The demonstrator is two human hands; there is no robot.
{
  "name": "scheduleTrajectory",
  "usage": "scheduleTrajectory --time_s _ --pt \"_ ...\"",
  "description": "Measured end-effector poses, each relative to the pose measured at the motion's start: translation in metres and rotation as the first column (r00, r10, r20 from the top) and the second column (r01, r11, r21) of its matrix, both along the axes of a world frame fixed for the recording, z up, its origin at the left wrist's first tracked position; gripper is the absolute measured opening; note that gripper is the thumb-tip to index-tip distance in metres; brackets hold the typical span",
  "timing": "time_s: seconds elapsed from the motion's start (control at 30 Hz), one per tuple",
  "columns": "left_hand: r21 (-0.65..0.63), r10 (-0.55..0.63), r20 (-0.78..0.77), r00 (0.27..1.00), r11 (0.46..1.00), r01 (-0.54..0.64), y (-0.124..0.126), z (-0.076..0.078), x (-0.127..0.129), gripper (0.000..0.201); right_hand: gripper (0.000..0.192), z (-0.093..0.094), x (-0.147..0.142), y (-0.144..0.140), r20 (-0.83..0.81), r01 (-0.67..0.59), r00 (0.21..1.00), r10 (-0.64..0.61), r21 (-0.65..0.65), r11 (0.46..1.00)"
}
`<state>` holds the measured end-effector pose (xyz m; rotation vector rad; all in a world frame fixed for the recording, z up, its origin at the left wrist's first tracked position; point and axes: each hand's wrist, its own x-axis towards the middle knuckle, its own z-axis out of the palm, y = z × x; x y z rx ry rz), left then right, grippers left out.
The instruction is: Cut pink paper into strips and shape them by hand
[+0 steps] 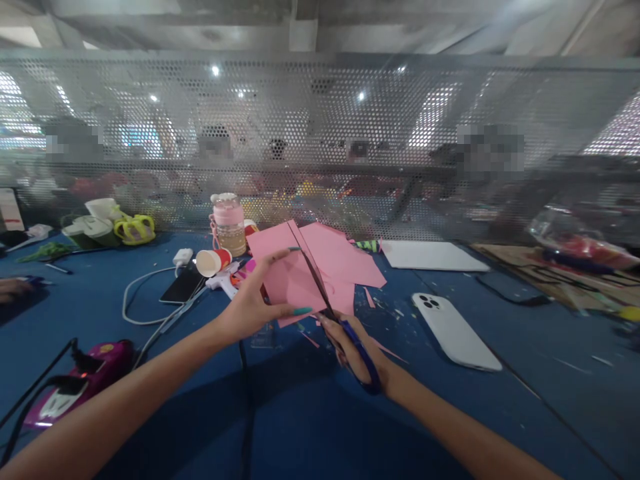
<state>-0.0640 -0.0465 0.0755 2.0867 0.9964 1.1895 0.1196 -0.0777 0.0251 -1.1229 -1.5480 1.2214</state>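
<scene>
My left hand (250, 303) holds a sheet of pink paper (283, 277) up above the blue table, thumb and fingers pinching its left edge. My right hand (357, 353) grips blue-handled scissors (330, 307), whose open blades run up through the pink sheet from its lower edge. More pink paper (345, 257) lies flat on the table just behind the held sheet.
A white phone (455, 330) lies face down to the right, a white sheet (433, 255) behind it. To the left are a glue gun (225, 280), a dark phone (183, 287) with white cable, a paper cup (213, 261), a pink-lidded jar (229, 223) and a purple tool (80, 387). A perforated metal screen (320, 133) bounds the table's far side.
</scene>
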Motion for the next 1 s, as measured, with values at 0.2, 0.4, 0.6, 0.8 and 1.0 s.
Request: scheduleTrajectory --time_s 0.2,0.4,0.6,0.8,1.0 --pt "0.010 -0.009 0.002 1.000 1.000 0.009 0.0008 -0.0003 -0.0005 0.074 0.041 0.0000 0.0001 -0.0001 -0.001 0.004 1.000 -0.004 -0.015 1.000" --pt "0.006 -0.010 0.005 1.000 1.000 0.010 -0.0001 0.0003 0.0002 0.073 0.041 0.0009 -0.0005 0.0000 0.013 -0.007 1.000 0.007 -0.014 1.000" --pt "0.022 0.011 0.006 1.000 1.000 -0.011 -0.0007 -0.0034 0.0018 0.074 0.041 -0.0001 -0.0007 0.0003 -0.005 -0.026 1.000 0.026 0.014 1.000" --pt "-0.007 0.004 0.028 1.000 1.000 -0.003 -0.0037 -0.0049 0.0042 0.075 0.040 -0.0016 0.0009 0.0001 -0.001 -0.019 1.000 0.019 -0.011 1.000" --pt "-0.054 -0.012 0.057 0.998 0.998 0.015 -0.0041 -0.0093 0.0059 0.075 0.041 0.0033 0.0008 -0.0015 -0.003 -0.009 1.000 0.009 0.012 1.000"
